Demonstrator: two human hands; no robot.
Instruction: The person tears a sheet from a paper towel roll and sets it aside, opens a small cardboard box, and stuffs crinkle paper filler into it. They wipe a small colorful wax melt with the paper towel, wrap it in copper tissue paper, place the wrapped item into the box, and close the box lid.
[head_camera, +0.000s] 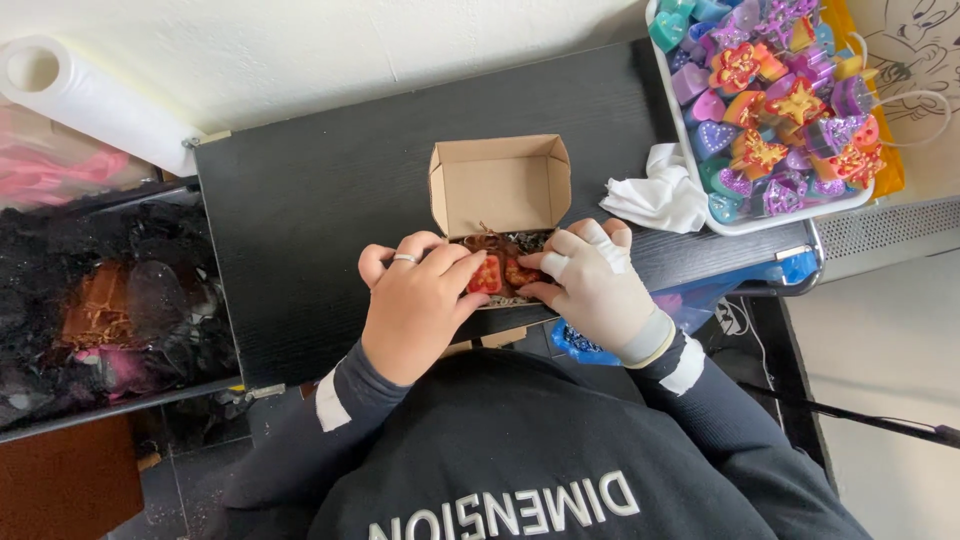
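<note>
A small open cardboard box (500, 185) sits on the black table (320, 200), its lid standing up at the far side. Inside lie shredded paper filler and two small red and orange moulded pieces (503, 274). My left hand (415, 300), bare with a ring, rests on the box's left side, fingertips touching the left red piece. My right hand (595, 280), in a white glove, holds the box's right side with fingers on the right red piece.
A white tray (700, 170) full of several colourful moulded pieces stands at the far right. A crumpled white cloth (655, 195) lies beside it. A paper towel roll (90, 100) is at the far left, above a dark bin (100, 310) of shredded filler.
</note>
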